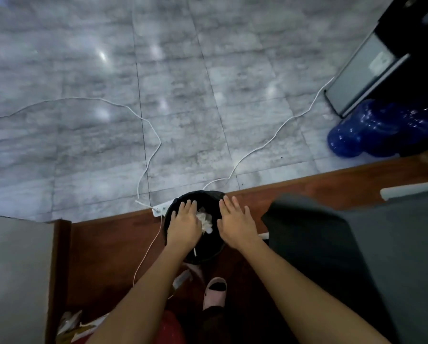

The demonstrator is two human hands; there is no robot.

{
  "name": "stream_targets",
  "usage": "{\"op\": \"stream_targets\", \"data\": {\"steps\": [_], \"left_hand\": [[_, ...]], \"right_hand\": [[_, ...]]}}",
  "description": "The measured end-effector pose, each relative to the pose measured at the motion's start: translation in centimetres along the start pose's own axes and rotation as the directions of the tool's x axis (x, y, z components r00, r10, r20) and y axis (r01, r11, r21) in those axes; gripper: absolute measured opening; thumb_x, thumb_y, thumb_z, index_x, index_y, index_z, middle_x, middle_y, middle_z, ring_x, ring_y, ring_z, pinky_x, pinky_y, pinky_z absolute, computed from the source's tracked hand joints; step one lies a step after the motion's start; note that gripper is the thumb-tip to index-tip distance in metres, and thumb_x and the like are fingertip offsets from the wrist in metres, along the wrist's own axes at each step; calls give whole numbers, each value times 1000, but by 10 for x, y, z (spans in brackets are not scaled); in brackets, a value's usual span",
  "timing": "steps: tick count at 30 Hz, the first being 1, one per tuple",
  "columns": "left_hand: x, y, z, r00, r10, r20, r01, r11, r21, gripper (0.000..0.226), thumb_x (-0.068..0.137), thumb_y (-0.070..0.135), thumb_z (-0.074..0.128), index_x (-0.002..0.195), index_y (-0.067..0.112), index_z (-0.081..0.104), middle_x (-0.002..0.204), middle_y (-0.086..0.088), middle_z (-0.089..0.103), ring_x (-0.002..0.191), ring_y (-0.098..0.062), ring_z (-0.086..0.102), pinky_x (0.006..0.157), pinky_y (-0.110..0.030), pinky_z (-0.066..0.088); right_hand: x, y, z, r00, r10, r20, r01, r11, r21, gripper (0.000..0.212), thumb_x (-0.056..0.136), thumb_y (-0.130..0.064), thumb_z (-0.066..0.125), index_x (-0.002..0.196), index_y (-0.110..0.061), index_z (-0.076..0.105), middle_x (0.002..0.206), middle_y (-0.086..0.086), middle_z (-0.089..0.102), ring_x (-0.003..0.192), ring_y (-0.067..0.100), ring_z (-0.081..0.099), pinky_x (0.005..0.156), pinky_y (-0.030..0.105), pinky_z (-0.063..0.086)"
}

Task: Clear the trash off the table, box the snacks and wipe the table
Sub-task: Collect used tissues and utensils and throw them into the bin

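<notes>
At the near edge of the grey tiled floor [183,70], where it meets a strip of reddish wooden floor [108,242], a round black bin [209,254] is standing upright; head view.

- Both bare forearms are reaching down from the bottom of the view to the mouth of the bin.
- The left hand [184,225] is lying palm down over the left half of the opening. Its fingers [188,207] are lying straight and close together, their tips reaching the far rim.
- The right hand [235,220] is hovering palm down over the right half. Its fingers [229,204] are lying straight and slightly spread, with the thumb held apart. Neither hand is holding anything.
- Crumpled white trash [205,220] is lying inside the bin, showing between the two hands. Whether the left hand is touching it cannot be told.
- A white power strip [158,210] is lying on the floor just beside the bin's left rim, and a thin white cable [160,144] is trailing from there across the tiles.
- A pink slipper [215,291] is showing on the wooden floor nearer than the bin.
- A dark grey cushion [344,244] is filling the right side, and blue plastic bags [371,131] are sitting on the tiles beyond it.
</notes>
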State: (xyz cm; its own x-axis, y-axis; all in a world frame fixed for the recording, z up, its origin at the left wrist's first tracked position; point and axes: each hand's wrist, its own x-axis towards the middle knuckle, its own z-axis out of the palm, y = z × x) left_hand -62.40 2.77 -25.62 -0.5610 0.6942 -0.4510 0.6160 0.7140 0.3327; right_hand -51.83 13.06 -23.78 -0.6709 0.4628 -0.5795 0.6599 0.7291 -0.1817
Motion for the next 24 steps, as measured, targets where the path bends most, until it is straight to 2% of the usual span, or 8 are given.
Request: {"op": "stream_targets", "data": {"steps": [4,8,12,15,18,20,24], "left_hand": [[-44,47,-52,985,143,-102,-125,979,164,55,99,21,32,150,8,15,158,-10,14,147,-24,8,118,-43,10],[-96,99,-83,954,229,-192,-188,960,209,54,99,19,31,149,8,15,158,-10,14,147,-25,8,118,-44,9],[-166,165,-84,874,409,-261,-340,901,271,54,100,23,30,150,9,14,159,-8,15,147,-22,9,118,-42,9],[-213,208,-75,818,510,-267,-445,854,269,54,99,23,30,150,10,17,158,-8,16,147,-22,10,119,-42,8],[-256,255,-56,729,633,-260,-572,772,277,53,98,23,28,148,7,23,156,-10,23,146,-24,16,118,-44,10],[-284,290,-39,654,715,-247,-654,698,291,51,98,21,36,146,6,29,154,-11,28,145,-25,20,117,-46,13],[-343,359,3,498,853,-156,-793,520,316,51,98,20,38,147,8,28,155,-9,27,145,-24,20,117,-45,12]], "right_hand": [[-61,7,-50,990,9,-139,-11,1000,-14,60,102,-33,27,153,-11,5,161,3,-1,148,22,-4,117,47,7],[-136,19,-95,946,57,-318,-50,998,32,59,102,-32,28,152,-9,9,161,4,4,148,23,0,116,46,12],[-239,51,-113,856,137,-498,-108,990,87,57,102,-30,28,152,-11,10,161,3,7,148,21,1,117,45,11],[-318,85,-102,788,235,-570,-182,972,148,57,102,-30,29,152,-11,10,161,3,7,148,19,0,118,45,8],[-388,128,-83,720,366,-590,-285,931,229,57,102,-32,28,153,-12,9,161,1,4,148,20,-2,118,46,7],[-434,156,-69,667,461,-585,-354,887,295,58,102,-32,28,153,-12,10,161,2,4,148,20,-1,117,46,7],[-521,202,-32,538,612,-580,-453,790,413,58,101,-31,31,152,-11,13,161,3,7,148,21,3,117,46,10]]}}
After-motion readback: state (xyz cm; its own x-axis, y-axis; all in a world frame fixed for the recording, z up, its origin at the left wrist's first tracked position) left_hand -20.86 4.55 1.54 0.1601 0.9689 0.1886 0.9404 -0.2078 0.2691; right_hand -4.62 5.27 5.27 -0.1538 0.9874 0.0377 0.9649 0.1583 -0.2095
